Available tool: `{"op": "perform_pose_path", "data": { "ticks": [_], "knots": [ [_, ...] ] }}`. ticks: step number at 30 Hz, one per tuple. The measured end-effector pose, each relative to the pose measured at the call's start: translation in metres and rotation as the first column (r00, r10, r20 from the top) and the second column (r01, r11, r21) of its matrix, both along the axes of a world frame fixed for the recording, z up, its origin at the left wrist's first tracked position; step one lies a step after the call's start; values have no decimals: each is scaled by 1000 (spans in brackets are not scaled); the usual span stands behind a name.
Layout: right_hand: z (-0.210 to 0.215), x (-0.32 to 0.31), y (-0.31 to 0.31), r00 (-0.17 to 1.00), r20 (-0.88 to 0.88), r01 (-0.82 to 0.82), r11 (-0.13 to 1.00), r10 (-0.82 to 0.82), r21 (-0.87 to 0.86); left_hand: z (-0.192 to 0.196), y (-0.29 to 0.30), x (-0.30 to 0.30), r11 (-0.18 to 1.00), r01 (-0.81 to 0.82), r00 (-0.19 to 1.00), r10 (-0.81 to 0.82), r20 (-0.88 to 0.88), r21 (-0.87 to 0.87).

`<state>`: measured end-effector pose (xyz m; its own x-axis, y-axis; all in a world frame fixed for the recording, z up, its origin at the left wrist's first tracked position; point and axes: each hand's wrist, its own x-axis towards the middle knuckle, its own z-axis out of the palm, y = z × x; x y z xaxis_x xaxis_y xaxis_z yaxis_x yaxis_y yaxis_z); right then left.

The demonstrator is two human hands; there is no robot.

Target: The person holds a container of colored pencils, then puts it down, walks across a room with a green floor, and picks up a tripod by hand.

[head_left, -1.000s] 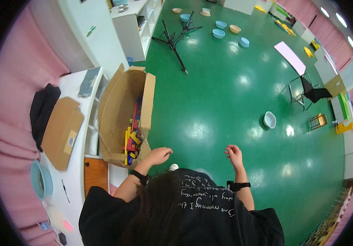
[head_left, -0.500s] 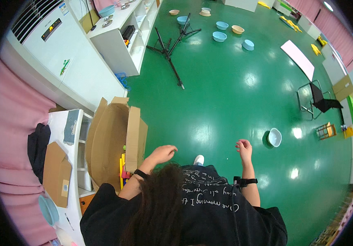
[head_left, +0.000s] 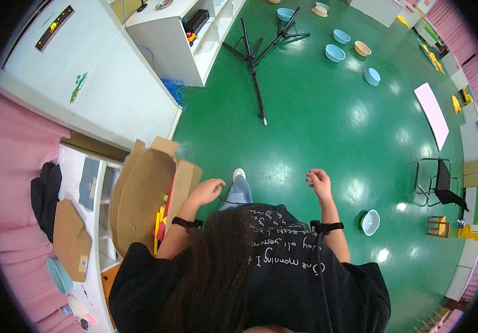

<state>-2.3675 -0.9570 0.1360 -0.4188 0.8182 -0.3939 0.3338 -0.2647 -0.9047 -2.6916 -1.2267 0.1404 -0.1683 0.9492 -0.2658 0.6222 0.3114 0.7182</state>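
Note:
My left hand point(head_left: 208, 191) hangs in the air just right of a large cardboard box point(head_left: 185, 180), its fingers loosely stretched and holding nothing. Inside that box lie colourful pieces, among them a yellow bar point(head_left: 156, 233); what they are I cannot make out. Over the green floor point(head_left: 283, 122), my right hand point(head_left: 320, 183) is raised, empty, with fingers apart and slightly bent. Nearest to it is a pale blue basin point(head_left: 370, 222), lower right. Between the hands, my foot in a white shoe point(head_left: 239, 173) reaches forward.
Ahead stands a black tripod point(head_left: 253, 61) with spread legs. Several basins point(head_left: 335, 53) lie farther off. A white shelf unit point(head_left: 166, 33) and white cabinet point(head_left: 105, 105) line the left. At right are a black folding chair point(head_left: 443, 183), a pale board point(head_left: 432, 115) and a small wooden stool point(head_left: 438, 226).
The view has turned left and down, so the tripod and far basins sit farther right. My foot has stepped forward on the left. Both hands stay empty.

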Motion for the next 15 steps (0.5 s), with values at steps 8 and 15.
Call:
{"op": "perform_pose_path", "data": {
  "ticks": [8, 15],
  "knots": [
    [30, -158, 135, 997, -38, -60, 994, 64, 94, 8, 128, -123, 996, 36, 997, -30, -70, 85],
    [11, -237, 221, 988, 19, -152, 987, 153, -48, 4, 230, -195, 999, 32, 999, -32, -14, 3]
  ]
}}
